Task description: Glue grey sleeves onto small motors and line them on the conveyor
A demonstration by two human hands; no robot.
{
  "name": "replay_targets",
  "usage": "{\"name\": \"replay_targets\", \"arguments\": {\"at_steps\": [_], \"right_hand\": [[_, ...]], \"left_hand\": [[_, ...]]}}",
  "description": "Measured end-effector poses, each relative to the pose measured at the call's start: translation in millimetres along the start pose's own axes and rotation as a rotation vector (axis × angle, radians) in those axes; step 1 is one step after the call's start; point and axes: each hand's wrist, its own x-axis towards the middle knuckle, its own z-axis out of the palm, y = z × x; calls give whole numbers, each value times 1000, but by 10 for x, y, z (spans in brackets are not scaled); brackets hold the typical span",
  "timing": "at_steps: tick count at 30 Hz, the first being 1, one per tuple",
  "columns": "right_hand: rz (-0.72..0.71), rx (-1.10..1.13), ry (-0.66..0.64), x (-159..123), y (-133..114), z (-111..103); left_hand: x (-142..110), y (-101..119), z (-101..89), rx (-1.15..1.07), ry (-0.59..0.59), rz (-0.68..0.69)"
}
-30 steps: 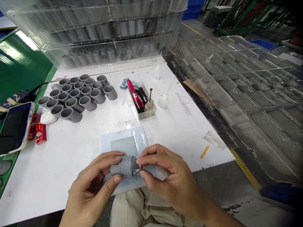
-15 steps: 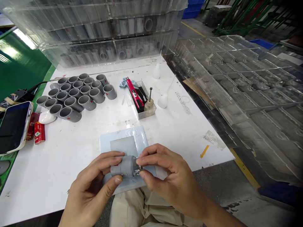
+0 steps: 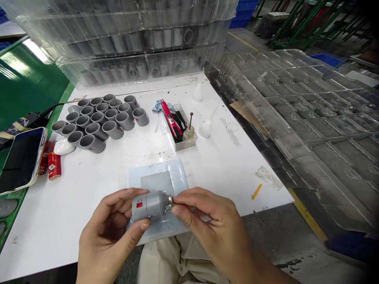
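A grey cylinder [image 3: 153, 204] with a small red mark lies on its side in the air between my hands. My left hand [image 3: 114, 232] grips its left end, thumb below and fingers above and behind. At the right end sits a small metal fitting [image 3: 169, 202] with prongs. The thumb and forefinger of my right hand [image 3: 204, 215] pinch this fitting; its exact kind is partly hidden by the fingertips. Below the cylinder, a light blue cloth [image 3: 177, 173] under clear film lies at the table's front edge, with a grey rectangular sheet [image 3: 156, 180] on it.
Several grey cylinders [image 3: 96, 129] stand at the left of the white table [image 3: 222, 173]. A clear box [image 3: 186, 145] holds a red cutter [image 3: 171, 118] and a small bottle. Two white squeeze bottles [image 3: 205, 128] stand beside it. Clear trays [image 3: 319, 118] lie right; a phone [image 3: 22, 159] left.
The cylinder has turned about its length, so its red mark now faces up. My right fingers have closed in on the end of the metal fitting. The view has shifted slightly.
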Motion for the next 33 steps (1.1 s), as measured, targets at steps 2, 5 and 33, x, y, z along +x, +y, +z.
{"name": "replay_targets", "arguments": {"at_steps": [2, 5, 33], "right_hand": [[242, 96, -146, -38, -68, 11], [599, 242, -344, -82, -151, 21], [-330, -740, 389, 1175, -562, -550]], "left_hand": [[14, 13, 2, 34, 67, 6], [31, 15, 3, 104, 114, 9], [117, -153, 170, 174, -97, 191]]}}
